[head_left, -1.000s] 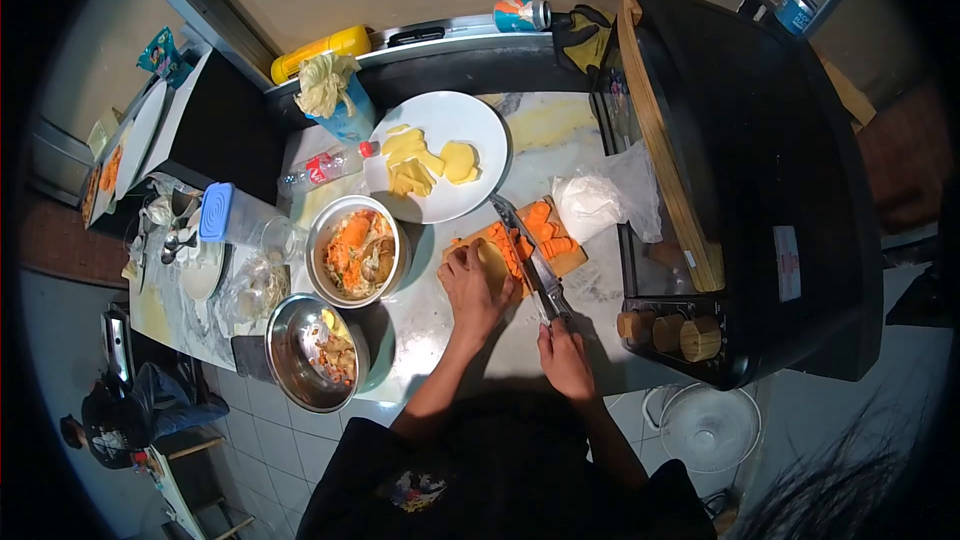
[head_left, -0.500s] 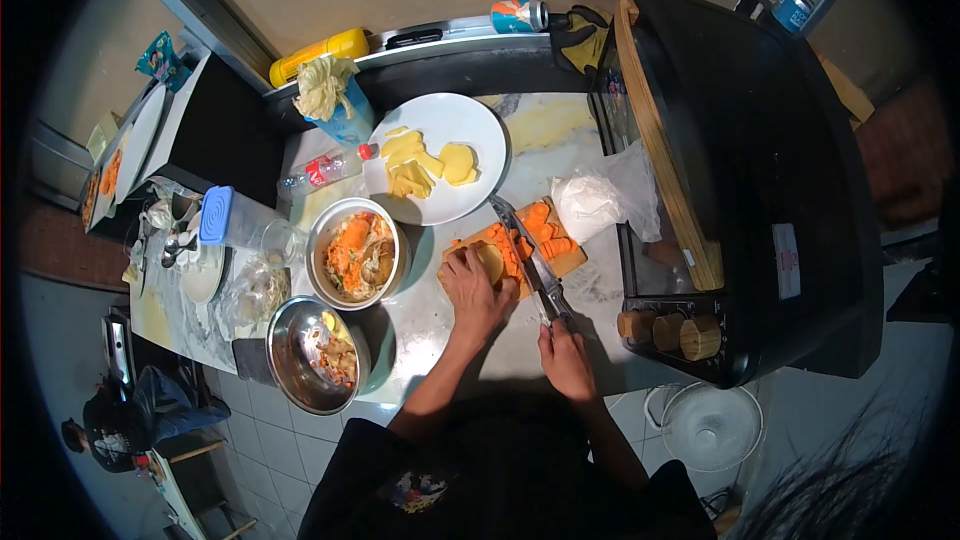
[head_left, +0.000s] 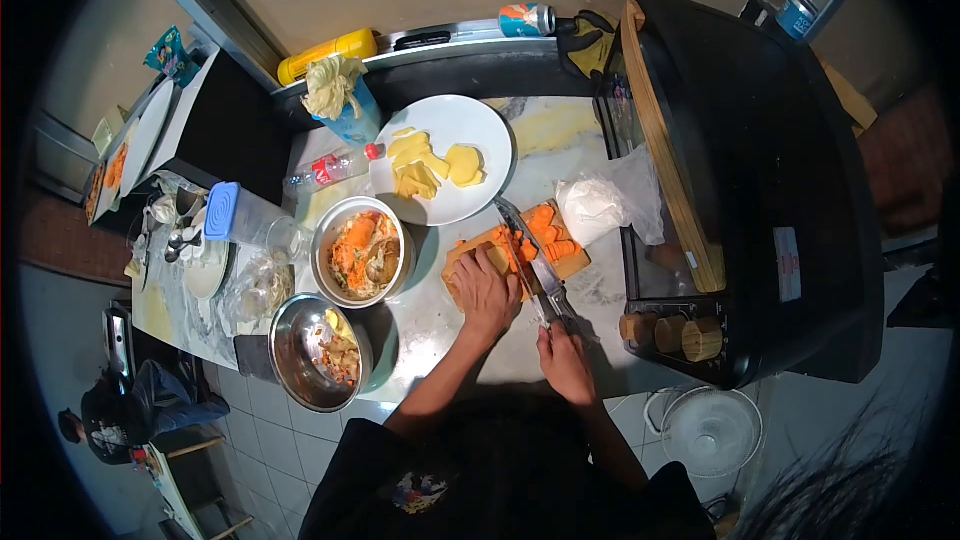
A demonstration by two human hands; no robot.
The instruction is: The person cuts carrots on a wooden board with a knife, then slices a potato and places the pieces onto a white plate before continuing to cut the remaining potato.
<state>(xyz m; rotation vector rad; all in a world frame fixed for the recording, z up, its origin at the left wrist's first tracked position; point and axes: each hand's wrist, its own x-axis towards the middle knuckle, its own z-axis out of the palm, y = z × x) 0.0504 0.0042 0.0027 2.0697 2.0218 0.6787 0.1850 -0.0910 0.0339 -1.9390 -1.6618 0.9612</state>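
My left hand [head_left: 486, 292] presses with curled fingers on a pale yellow potato piece [head_left: 497, 259] at the left of the wooden cutting board [head_left: 572, 266]. My right hand [head_left: 565, 358] grips the handle of a large knife [head_left: 541, 275], whose blade crosses the board just right of the potato. Orange carrot pieces [head_left: 545, 229] lie on the board, mostly right of the blade. A second metal utensil seems to lie along the knife; its shape is hard to make out. Behind the board, a white plate [head_left: 472, 121] bears yellow slices and sticks [head_left: 415, 148].
Left of my hands stand a bowl of shredded food [head_left: 317, 258] and a steel bowl with scraps [head_left: 285, 380]. A bag of white powder [head_left: 592, 208] sits beside a black oven [head_left: 770, 180] on the right. A person [head_left: 120, 415] is at the lower left.
The view has shifted slightly. My left hand lies a little flatter over the potato piece, covering more of it. My right hand still holds the knife in nearly the same place.
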